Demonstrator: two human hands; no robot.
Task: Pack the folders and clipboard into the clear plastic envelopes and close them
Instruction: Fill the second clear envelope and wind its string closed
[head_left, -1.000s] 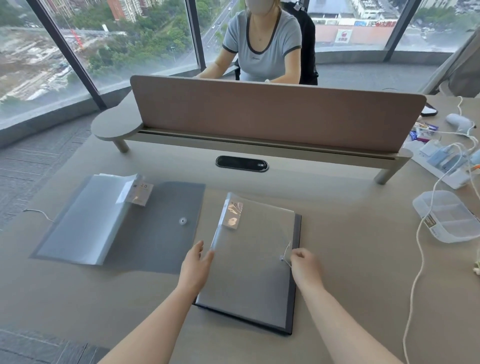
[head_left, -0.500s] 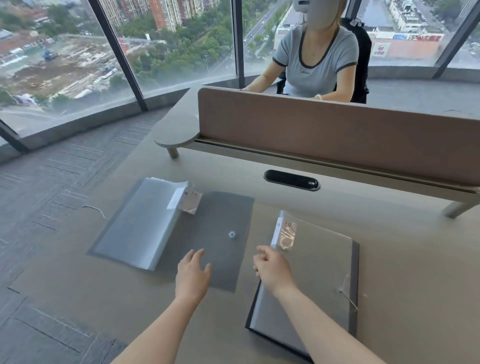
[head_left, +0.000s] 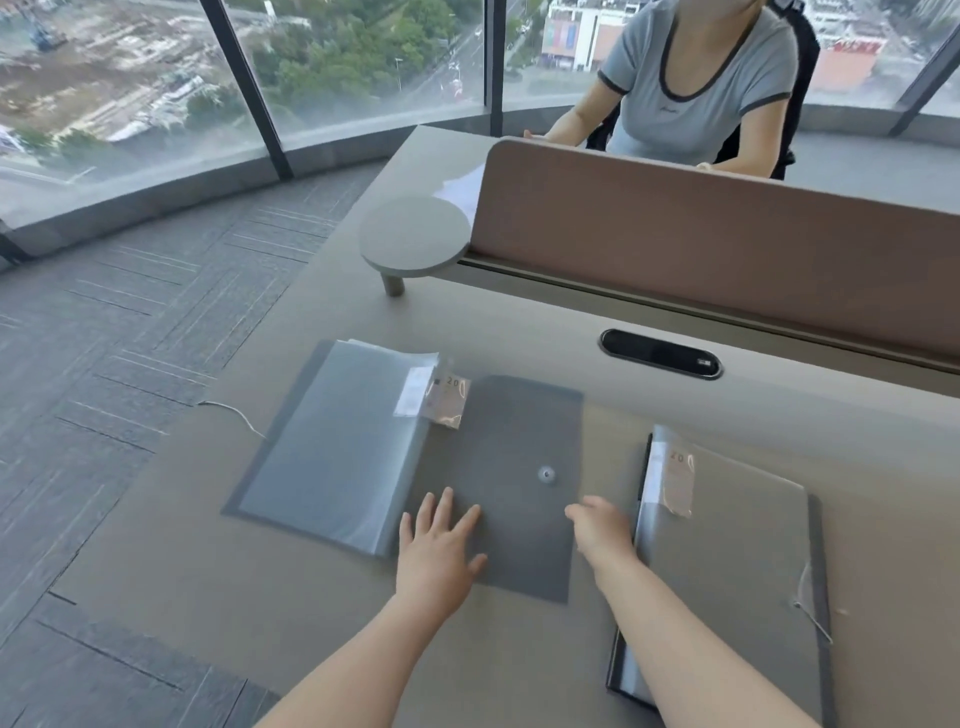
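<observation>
A grey translucent envelope (head_left: 519, 441) lies flat on the desk with a small round button (head_left: 545, 474) on it. A pale folder (head_left: 332, 447) with a price sticker sticks out of its left half. My left hand (head_left: 439, 545) rests with spread straight fingers on the envelope's near edge, beside the folder. My right hand (head_left: 600, 527) hovers over the envelope's right edge, fingers relaxed, holding nothing. To the right lies a second envelope (head_left: 727, 561) with a dark folder inside and a loose string (head_left: 810, 608) on top.
A brown divider screen (head_left: 727, 244) on a low shelf crosses the desk (head_left: 519, 338) behind the envelopes; a person sits beyond it. A black cable port (head_left: 660, 358) is set in the desk. The desk's left edge drops to grey carpet. A thin cord (head_left: 234, 413) lies at that edge.
My right hand let go of the string on the right envelope and moved left. Both hands now sit at the left envelope. The view swung left.
</observation>
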